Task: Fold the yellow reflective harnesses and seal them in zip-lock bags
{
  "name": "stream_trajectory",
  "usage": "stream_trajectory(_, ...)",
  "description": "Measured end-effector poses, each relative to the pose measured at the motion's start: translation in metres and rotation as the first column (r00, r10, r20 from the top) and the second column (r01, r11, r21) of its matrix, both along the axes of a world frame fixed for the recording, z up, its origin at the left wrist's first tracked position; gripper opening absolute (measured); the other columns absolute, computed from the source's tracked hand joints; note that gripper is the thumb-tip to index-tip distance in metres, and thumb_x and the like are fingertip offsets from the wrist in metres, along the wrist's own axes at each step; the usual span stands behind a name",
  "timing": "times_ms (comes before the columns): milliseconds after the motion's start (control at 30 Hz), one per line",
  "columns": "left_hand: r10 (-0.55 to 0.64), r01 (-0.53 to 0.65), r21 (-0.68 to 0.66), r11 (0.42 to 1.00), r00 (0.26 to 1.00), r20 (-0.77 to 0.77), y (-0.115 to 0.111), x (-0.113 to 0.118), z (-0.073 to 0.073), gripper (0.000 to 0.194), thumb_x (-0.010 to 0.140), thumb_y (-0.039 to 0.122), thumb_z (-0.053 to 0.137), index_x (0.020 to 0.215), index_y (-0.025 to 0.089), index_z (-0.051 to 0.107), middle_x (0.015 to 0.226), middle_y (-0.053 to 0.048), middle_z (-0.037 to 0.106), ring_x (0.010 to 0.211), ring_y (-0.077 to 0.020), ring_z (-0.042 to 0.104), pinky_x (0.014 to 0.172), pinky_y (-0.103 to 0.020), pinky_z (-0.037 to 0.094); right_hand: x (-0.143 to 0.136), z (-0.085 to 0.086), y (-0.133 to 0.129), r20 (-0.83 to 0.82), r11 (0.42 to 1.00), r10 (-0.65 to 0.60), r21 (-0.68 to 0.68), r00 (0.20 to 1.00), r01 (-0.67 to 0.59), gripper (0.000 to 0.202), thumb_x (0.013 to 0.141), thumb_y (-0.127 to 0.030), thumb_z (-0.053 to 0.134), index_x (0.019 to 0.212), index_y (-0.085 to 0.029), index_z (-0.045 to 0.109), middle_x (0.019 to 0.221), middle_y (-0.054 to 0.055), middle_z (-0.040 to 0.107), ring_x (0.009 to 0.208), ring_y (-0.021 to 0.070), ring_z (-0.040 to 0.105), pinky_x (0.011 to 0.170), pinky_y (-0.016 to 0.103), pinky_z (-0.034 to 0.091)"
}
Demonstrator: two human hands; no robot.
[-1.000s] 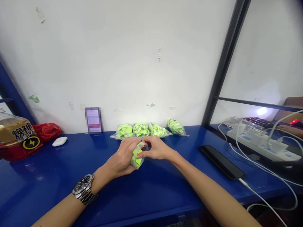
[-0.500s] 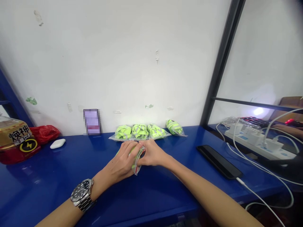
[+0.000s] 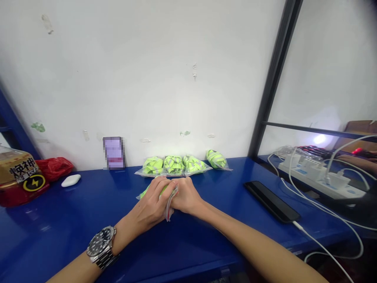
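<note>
A clear zip bag [image 3: 169, 212] with a yellow-green item inside is held between my hands over the blue table [image 3: 188, 243]. Wrapped over the bag from the left is my left hand [image 3: 153, 202], with a metal watch [image 3: 101, 244] on its wrist. My right hand [image 3: 186, 194] is closed against the bag's open-looking edge, its fingertips hidden. Behind them, along the wall, lie several bagged yellow-green items with grey stripes [image 3: 174, 164]; one such bag [image 3: 217, 159] lies apart to the right.
A large bottle [image 3: 22, 177], a red plastic bag [image 3: 55, 168] and a white case [image 3: 71, 181] are at the left. A phone [image 3: 114, 153] leans on the wall. A cabled black phone [image 3: 271, 201] and a power strip [image 3: 324, 179] are at the right.
My right hand has closed and turned over beside the bag, hiding the gap between thumb and fingers. More of the bag shows left of my left hand.
</note>
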State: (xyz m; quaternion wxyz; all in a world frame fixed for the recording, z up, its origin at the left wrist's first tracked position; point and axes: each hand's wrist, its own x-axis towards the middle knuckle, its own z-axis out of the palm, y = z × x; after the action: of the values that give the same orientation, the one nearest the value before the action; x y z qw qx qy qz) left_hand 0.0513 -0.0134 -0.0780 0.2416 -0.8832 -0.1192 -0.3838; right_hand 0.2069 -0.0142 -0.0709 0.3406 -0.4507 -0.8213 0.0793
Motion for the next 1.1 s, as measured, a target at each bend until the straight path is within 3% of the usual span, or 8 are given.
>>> stream_trajectory(267, 0.025, -0.026, -0.036, 0.999, 0.999, -0.023, 0.003, 0.001, -0.006, 0.074, 0.083, 0.015, 0.058, 0.146, 0.009, 0.019, 0.11, -0.019, 0.053, 0.108, -0.0315, 0.05, 0.092, -0.054, 0.049, -0.002, -0.006, 0.001, -0.003, 0.999, 0.042, 0.022, 0.999, -0.042, 0.013, 0.071, -0.028, 0.062, 0.064, -0.016, 0.062, 0.058, -0.001, 0.058, 0.053, 0.0093, 0.04, 0.051, 0.024, 0.024)
stream_trajectory(533, 0.025, -0.025, -0.046, 0.999, 1.0, -0.007, 0.009, -0.005, -0.008, 0.072, 0.082, 0.017, 0.057, 0.145, 0.012, 0.022, 0.112, -0.018, 0.054, 0.109, -0.0315, 0.051, 0.092, -0.053, 0.049, 0.005, -0.003, 0.006, -0.035, 0.994, 0.104, 0.037, 0.994, -0.103, 0.017, 0.068, -0.031, 0.068, 0.065, -0.017, 0.06, 0.06, -0.004, 0.054, 0.054, 0.0082, 0.034, 0.053, 0.023, 0.026)
stream_trajectory(800, 0.015, -0.017, -0.048, 0.999, 0.999, -0.04, 0.005, 0.0, -0.009, 0.072, 0.08, 0.015, 0.055, 0.144, 0.01, 0.022, 0.11, -0.019, 0.056, 0.106, -0.0315, 0.053, 0.091, -0.054, 0.047, 0.012, 0.008, 0.004, 0.131, 0.988, 0.155, 0.003, 0.979, -0.157, 0.015, 0.068, -0.029, 0.067, 0.067, -0.016, 0.058, 0.062, -0.003, 0.054, 0.054, 0.0088, 0.037, 0.053, 0.023, 0.026)
stream_trajectory(1000, 0.026, -0.029, -0.046, 0.999, 0.998, -0.061, 0.005, 0.003, -0.011, 0.069, 0.081, 0.014, 0.052, 0.144, 0.01, 0.023, 0.107, -0.019, 0.058, 0.103, -0.0313, 0.054, 0.089, -0.055, 0.047, 0.005, 0.004, 0.003, 0.304, 0.998, 0.054, 0.004, 0.951, -0.058, 0.022, 0.073, -0.036, 0.061, 0.085, -0.017, 0.061, 0.082, 0.005, 0.061, 0.065, 0.0163, 0.05, 0.053, 0.026, 0.026)
stream_trajectory(1100, 0.017, -0.019, -0.047, 0.999, 0.998, -0.053, 0.007, 0.002, -0.013, 0.07, 0.081, 0.017, 0.054, 0.144, 0.009, 0.023, 0.109, -0.019, 0.057, 0.106, -0.0319, 0.054, 0.092, -0.056, 0.046, 0.002, 0.002, -0.001, 0.228, 0.997, -0.005, -0.071, 0.974, 0.022, 0.032, 0.07, -0.036, 0.062, 0.096, -0.019, 0.056, 0.09, 0.006, 0.061, 0.066, 0.0184, 0.054, 0.052, 0.026, 0.027)
